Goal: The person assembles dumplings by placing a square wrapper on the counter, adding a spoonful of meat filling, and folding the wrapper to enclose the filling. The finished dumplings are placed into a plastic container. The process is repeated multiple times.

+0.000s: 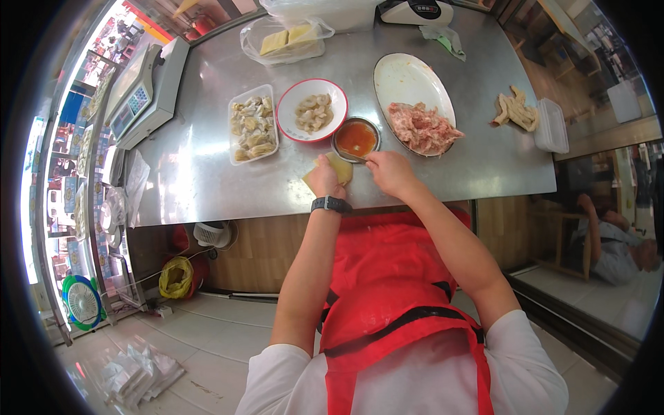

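My left hand (pixel 326 179) holds a yellow dumpling wrapper (pixel 340 168) over the table's front edge area. In my right hand (pixel 389 171) is the handle of a thin metal utensil (pixel 355 156), whose far end reaches the rim of a small metal bowl of orange-red liquid (pixel 356 138). Behind that bowl, to its left, a red-rimmed white bowl (pixel 284 111) holds peeled shrimp (pixel 314 112). Filled dumplings (pixel 253 124) lie in a clear plastic tray (pixel 233 148) at the left. Raw minced meat (pixel 423 127) sits on the near part of an oval white plate (pixel 404 70).
A digital scale (pixel 132 101) stands at the left. Stacked yellow wrappers (pixel 289 39) lie in a plastic bag at the back, near another device (pixel 416 11) and a cloth (pixel 446 40). At the right are a crumpled beige item (pixel 517 110) and plastic containers (pixel 551 126).
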### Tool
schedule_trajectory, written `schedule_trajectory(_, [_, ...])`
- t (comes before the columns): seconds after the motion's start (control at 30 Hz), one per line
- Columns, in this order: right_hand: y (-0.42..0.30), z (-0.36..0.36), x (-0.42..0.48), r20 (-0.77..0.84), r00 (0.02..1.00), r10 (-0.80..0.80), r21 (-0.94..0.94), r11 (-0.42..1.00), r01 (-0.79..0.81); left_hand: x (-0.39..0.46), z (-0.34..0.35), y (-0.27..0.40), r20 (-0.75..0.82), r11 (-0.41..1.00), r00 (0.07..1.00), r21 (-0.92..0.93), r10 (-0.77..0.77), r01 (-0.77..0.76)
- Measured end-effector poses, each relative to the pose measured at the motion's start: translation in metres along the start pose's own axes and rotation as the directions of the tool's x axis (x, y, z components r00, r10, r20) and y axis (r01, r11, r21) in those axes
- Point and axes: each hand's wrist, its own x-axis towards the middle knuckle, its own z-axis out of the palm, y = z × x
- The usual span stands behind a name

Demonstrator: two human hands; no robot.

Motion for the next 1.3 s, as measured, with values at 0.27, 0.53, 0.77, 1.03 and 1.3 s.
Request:
schedule_trajectory(0.27, [-0.003, 0.003, -0.011, 0.011, 1.000, -0.017, 0.063, 0.998, 0.017, 0.004, -0.004, -0.004, 0.055, 0.986, 0.996, -0.147, -0.072, 0.080])
schedule_trajectory(0.53, [-0.023, 0.019, -0.058, -0.071, 0.983, -0.169, -0.123, 0.979, 0.159, -0.014, -0.032, 0.006, 0.274, 0.919, 0.955, -0.338, -0.113, 0.206])
schedule_trajectory(0.77, [-0.009, -0.002, -0.061, 0.039, 0.997, -0.065, 0.418, 0.907, 0.043, -0.015, -0.049, 0.007, 0.352, 0.920, 0.932, -0.332, -0.084, 0.209])
schedule_trajectory(1.03, [-0.015, 0.001, -0.050, -0.055, 0.998, -0.026, 0.380, 0.924, 0.045, -0.022, -0.045, 0.001, 0.353, 0.927, 0.933, -0.321, -0.073, 0.194])
schedule_trajectory(1.3, [-0.025, -0.009, -0.058, -0.055, 0.996, -0.076, 0.157, 0.984, 0.084, -0.028, -0.045, 0.004, 0.369, 0.930, 0.927, -0.315, -0.063, 0.189])
